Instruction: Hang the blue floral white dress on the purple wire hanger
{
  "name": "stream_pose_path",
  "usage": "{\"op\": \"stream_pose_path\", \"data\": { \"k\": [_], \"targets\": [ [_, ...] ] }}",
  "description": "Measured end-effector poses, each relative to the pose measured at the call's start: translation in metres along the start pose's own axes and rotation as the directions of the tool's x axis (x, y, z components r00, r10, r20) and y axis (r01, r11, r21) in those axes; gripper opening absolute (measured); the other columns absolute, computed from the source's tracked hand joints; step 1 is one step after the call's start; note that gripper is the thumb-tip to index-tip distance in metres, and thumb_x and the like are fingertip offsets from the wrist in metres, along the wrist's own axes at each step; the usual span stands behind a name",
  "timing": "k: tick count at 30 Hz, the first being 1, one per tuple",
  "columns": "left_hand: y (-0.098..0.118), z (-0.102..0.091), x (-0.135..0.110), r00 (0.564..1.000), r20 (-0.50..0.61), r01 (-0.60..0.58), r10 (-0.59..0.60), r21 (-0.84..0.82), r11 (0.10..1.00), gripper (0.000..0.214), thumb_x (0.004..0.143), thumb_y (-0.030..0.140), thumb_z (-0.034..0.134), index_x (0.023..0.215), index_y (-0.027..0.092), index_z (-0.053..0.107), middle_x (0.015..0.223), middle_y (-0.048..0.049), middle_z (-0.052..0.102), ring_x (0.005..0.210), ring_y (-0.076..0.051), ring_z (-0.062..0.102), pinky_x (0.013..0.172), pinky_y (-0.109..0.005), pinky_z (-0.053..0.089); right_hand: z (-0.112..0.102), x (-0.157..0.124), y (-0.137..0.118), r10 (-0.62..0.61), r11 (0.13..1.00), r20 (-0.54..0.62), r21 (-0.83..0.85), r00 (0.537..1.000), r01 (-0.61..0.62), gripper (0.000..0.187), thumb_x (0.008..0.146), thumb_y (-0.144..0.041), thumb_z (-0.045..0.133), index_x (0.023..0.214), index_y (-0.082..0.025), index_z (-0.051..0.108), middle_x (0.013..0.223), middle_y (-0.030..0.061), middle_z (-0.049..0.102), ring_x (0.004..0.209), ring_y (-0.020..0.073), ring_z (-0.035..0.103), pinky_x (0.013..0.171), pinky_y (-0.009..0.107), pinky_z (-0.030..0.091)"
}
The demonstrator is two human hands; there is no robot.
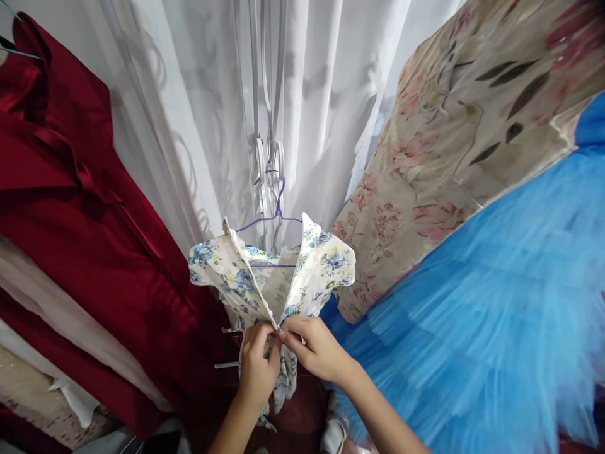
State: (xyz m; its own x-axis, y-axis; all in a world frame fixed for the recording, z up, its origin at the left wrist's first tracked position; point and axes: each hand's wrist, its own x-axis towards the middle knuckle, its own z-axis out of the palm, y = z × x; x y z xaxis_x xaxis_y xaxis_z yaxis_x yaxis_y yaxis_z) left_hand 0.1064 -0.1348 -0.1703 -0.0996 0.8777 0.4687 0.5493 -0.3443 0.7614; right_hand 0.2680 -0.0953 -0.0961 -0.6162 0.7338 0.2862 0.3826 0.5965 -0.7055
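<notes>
Since purple hanger [279,215] bears floral garment [307,284], left hand [258,360] and right hand [316,347] are evidently spared its weight, fingers [297,325] clamped on neckline base [278,326].

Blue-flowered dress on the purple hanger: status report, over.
Left hand and right hand: pinching the blue-flowered dress at base of its open V. Dress hanging on purple hanger. Nothing seen blocking either hand.

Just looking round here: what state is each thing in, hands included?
Blue-flowered garment: hanging, open in a V at the top.
Purple hanger: inside the garment's shoulders, hook up.
Left hand: pinching the garment at the V's foot.
Right hand: pinching there too.
Red garment: hanging.
Curtain: hanging in folds.
Blue tulle: spread wide, in layers.
</notes>
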Motion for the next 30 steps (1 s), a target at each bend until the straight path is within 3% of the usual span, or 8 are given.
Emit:
{"op": "stream_pose_path", "data": {
  "k": [6,10,19,21,23,25,27,30],
  "targets": [
    [0.02,-0.001,0.002,0.983,0.181,-0.037,0.021,0.086,0.996,0.019,0.09,0.022,0.052,0.072,0.024,0.046,0.077,-0.0059,0.059,0.08,-0.024,0.057,0.074,-0.037,0.042,-0.086,0.061,-0.015,-0.19,0.939,-0.017,-0.294,0.982,0.177,0.024,0.098,-0.026,0.046,0.078,-0.02,0.057,0.073,0.0048,0.059,0.068,0.0177,0.053,0.064,0.028,0.034],
    [0.03,0.004,0.003,0.953,0.303,-0.061,0.002,0.183,0.981,0.019,0.089,0.018,0.05,0.072,0.022,0.042,0.079,-0.0061,0.061,0.08,-0.024,0.057,0.073,-0.037,0.042,-0.116,0.109,-0.021,-0.236,0.887,-0.127,-0.433,0.964,0.16,0.024,0.094,-0.023,0.049,0.072,-0.02,0.054,0.073,0.0034,0.06,0.066,0.0163,0.051,0.062,0.028,0.028],
    [0.024,0.008,0.018,0.866,0.499,-0.179,0.006,0.3,0.937,0.013,0.082,0.01,0.058,0.084,0.022,0.062,0.086,-0.0028,0.067,0.086,-0.022,0.062,0.08,-0.034,0.046,-0.114,0.117,-0.021,-0.102,0.96,-0.399,-0.28,0.911,-0.016,0.024,0.09,-0.025,0.05,0.066,-0.02,0.051,0.059,-0.0019,0.048,0.056,0.0129,0.041,0.057,0.027,0.025],
    [0.032,-0.007,0.042,0.913,0.398,-0.194,0.089,0.231,0.953,0.009,0.086,0.017,0.061,0.092,0.023,0.066,0.09,-0.0024,0.068,0.086,-0.02,0.063,0.08,-0.032,0.048,-0.11,0.109,-0.023,-0.058,0.988,-0.442,-0.154,0.895,-0.012,0.023,0.088,-0.023,0.05,0.065,-0.019,0.05,0.057,-0.0031,0.045,0.054,0.0123,0.04,0.055,0.026,0.026],
    [0.047,-0.026,0.078,0.961,0.149,-0.256,0.232,0.169,0.952,0.023,0.092,0.022,0.057,0.115,0.024,0.063,0.103,-0.0052,0.068,0.095,-0.019,0.063,0.086,-0.032,0.049,-0.101,0.102,-0.025,0.004,0.999,-0.466,0.033,0.885,0.013,0.022,0.086,-0.021,0.05,0.064,-0.019,0.051,0.055,-0.0036,0.044,0.054,0.0118,0.041,0.054,0.025,0.029],
    [0.065,-0.045,0.118,0.925,-0.064,-0.357,0.374,0.19,0.915,0.039,0.095,0.021,0.052,0.134,0.024,0.053,0.125,-0.0097,0.061,0.109,-0.021,0.06,0.094,-0.035,0.047,-0.09,0.097,-0.027,0.062,0.969,-0.457,0.241,0.887,0.056,0.019,0.084,-0.021,0.051,0.066,-0.018,0.054,0.055,-0.0035,0.046,0.053,0.0116,0.042,0.053,0.024,0.032],
    [0.082,-0.058,0.153,0.881,-0.026,-0.454,0.473,0.238,0.859,0.034,0.097,0.021,0.05,0.13,0.023,0.057,0.129,-0.0093,0.06,0.116,-0.021,0.057,0.1,-0.036,0.044,-0.081,0.096,-0.027,0.094,0.917,-0.459,0.385,0.883,0.102,0.016,0.083,-0.023,0.054,0.069,-0.017,0.057,0.058,-0.0023,0.052,0.054,0.0117,0.046,0.053,0.023,0.035],
    [0.098,-0.065,0.182,0.845,0.097,-0.534,0.526,0.227,0.815,0.016,0.096,0.023,0.052,0.099,0.02,0.067,0.098,-0.0043,0.07,0.096,-0.018,0.063,0.088,-0.03,0.048,-0.067,0.1,-0.022,0.121,0.889,-0.516,0.437,0.848,0.139,0.016,0.084,-0.027,0.057,0.073,-0.016,0.061,0.061,-0.0015,0.054,0.055,0.0116,0.047,0.053,0.023,0.036]
  ]
}}
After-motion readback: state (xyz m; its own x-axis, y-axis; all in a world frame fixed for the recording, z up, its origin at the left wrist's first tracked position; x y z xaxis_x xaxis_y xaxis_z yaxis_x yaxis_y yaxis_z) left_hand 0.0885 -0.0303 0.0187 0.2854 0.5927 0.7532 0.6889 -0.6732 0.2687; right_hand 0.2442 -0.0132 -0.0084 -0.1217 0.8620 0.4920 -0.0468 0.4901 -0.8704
